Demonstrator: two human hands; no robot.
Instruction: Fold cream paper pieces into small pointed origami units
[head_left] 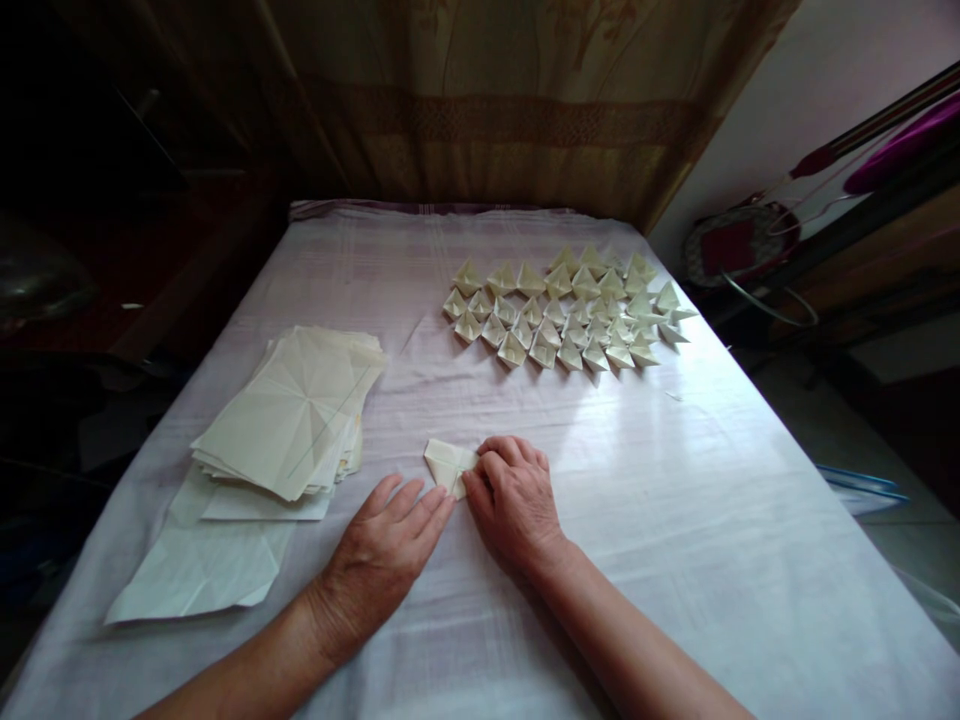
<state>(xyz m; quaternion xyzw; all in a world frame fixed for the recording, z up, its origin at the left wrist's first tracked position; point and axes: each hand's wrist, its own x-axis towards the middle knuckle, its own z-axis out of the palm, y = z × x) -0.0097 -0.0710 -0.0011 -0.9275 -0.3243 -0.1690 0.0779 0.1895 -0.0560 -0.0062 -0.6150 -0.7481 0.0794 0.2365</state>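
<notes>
A small folded piece of cream paper [445, 462] lies on the cloth-covered table in front of me. My right hand [517, 495] has its fingers curled over the paper's right end, with the thumb against the near edge. Flat and with fingers stretched out, my left hand [394, 540] rests on the cloth, its fingertips at the paper's lower left edge. Part of the paper is hidden under the right fingers. To the left is a stack of creased cream paper sheets [292, 410], with a loose pale sheet [202, 570] sticking out below it.
Rows of several folded paper boats [559, 310] stand at the table's far right. A pale checked cloth [675, 560] covers the table. A brown curtain [450, 110] hangs behind it. Beyond the right edge are a round bag [739, 245] and a blue-edged item [862, 485].
</notes>
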